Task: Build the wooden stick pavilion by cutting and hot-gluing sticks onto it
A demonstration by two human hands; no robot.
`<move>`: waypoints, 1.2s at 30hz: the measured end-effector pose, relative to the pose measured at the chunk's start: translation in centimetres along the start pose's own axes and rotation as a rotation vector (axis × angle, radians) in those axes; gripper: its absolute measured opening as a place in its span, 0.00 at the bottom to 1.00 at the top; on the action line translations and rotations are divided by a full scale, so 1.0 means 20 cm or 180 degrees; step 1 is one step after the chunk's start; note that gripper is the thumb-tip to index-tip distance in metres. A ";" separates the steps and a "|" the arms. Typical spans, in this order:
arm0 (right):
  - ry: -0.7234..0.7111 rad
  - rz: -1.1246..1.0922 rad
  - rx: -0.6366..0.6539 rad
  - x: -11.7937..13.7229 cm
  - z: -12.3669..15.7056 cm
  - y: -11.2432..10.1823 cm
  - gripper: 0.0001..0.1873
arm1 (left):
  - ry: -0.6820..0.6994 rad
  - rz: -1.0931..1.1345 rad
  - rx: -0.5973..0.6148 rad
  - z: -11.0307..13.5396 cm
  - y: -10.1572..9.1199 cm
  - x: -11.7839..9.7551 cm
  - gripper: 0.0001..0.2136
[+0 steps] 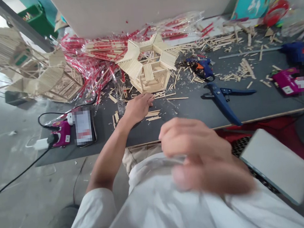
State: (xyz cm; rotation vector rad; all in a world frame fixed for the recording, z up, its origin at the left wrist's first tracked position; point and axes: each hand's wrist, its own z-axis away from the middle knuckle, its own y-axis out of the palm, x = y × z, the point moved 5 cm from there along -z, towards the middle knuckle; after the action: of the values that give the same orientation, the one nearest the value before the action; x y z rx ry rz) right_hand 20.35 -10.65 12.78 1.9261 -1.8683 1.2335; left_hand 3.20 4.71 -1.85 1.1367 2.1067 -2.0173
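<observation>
My left hand (137,107) rests on the dark table (269,101), fingers curled over a small pile of cut wooden sticks (153,114), just in front of a hexagonal model built of sticks (148,62). Whether it grips a stick I cannot make out. My right hand (203,155) is raised close to the camera and blurred, above my white shirt; its fingers are bent and pressed together around something pale that I cannot name.
Blue cutters (222,98) and a blue glue gun (202,68) lie right of the model. Red-wrapped chopstick packs (93,58) pile at the back. A phone (83,126) and a purple box (62,133) sit at the left edge; a larger stick structure (29,68) stands beyond. A white tablet (277,164) lies lower right.
</observation>
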 end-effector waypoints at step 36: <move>0.1369 0.1054 0.0695 -1.02 -0.04 -0.12 0.04 | -0.0013 0.0771 -0.0372 -0.03 -0.02 0.02 0.11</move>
State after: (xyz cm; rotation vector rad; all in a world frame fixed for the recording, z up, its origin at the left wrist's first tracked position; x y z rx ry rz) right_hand 25.06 5.41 0.86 1.3141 -1.9205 1.8449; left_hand 2.96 5.44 -1.58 1.2946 1.9458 -1.7661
